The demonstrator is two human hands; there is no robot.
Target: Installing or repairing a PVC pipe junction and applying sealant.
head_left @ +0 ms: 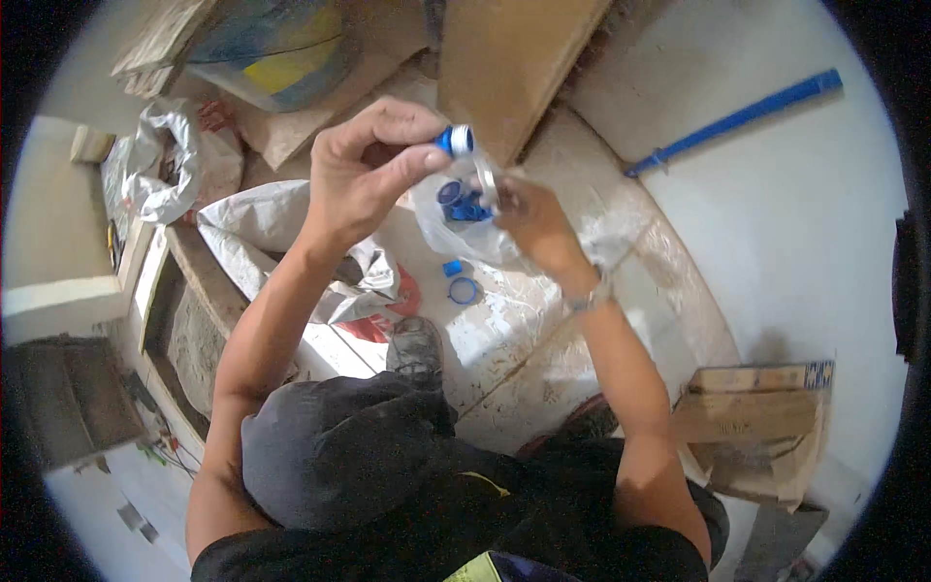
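Observation:
Raised above the floor, my left hand pinches a small blue pipe fitting between thumb and fingers. The fitting's outer end is white and looks wrapped in thread tape. Just to the right and slightly lower, my right hand is closed on a white roll of thread seal tape, partly smeared by motion. A pale strip seems to run from the roll up to the fitting. Below both hands lies a clear plastic bag holding several blue fittings.
On the dusty floor lie a small blue piece and a blue ring. White sacks stand at left, beside a wooden-framed trough. A blue pipe leans at far right; a cardboard box sits near right.

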